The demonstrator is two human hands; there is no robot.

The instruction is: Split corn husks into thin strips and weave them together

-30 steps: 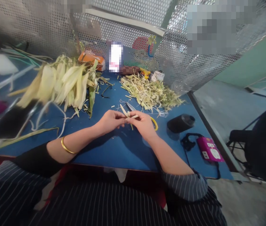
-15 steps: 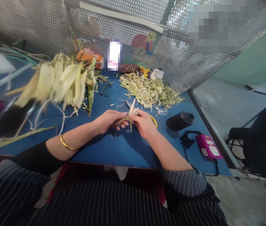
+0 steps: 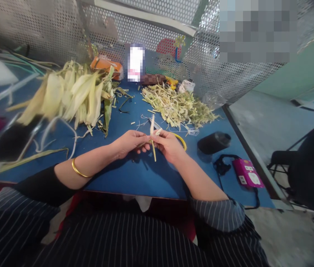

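Observation:
Between the fingertips of both hands is a pale corn husk strip [image 3: 152,128], its top pointing away from me and its narrow end hanging below the fingers. My left hand [image 3: 130,144] pinches it from the left, thumb against fingers. From the other side, my right hand [image 3: 170,147] grips the strip, with another short pale piece poking up by its fingers. Scissors with a yellow handle [image 3: 182,141] lie on the blue table just behind my right hand, which partly hides them. Farther back rests a heap of shredded husk [image 3: 173,105].
Large corn husks [image 3: 70,96] are piled at the left, near a dark tablet-like panel [image 3: 13,142] and white tubing. A black cylinder [image 3: 214,142] and a magenta box [image 3: 248,173] with a black strap occupy the right side. Perforated metal panels [image 3: 145,26] border the back.
The husk strip has turned straighter up, and its lower end sticks out further below the fingers. Both hands stay in nearly the same place.

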